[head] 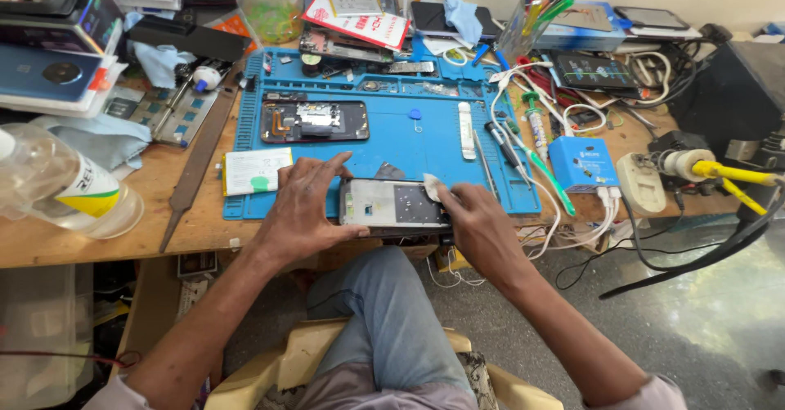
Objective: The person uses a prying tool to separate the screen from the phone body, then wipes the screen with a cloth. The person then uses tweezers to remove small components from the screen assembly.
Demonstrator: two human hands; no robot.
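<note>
A phone frame (391,206) lies at the front edge of the blue repair mat (425,144), its inner side up. My left hand (301,206) rests on the mat and presses the frame's left end with the thumb. My right hand (474,222) pinches a small white cloth piece (432,186) against the frame's right end. An opened phone body (315,120) with exposed parts lies further back on the mat. A white battery (255,170) lies just left of my left hand.
A clear plastic bottle (61,188) lies at the left. A blue box (582,163), white cables (564,214), tweezers (484,161) and a syringe (537,128) sit right of the mat. Boxes, phones and cloths crowd the back. A black cable (695,259) hangs right.
</note>
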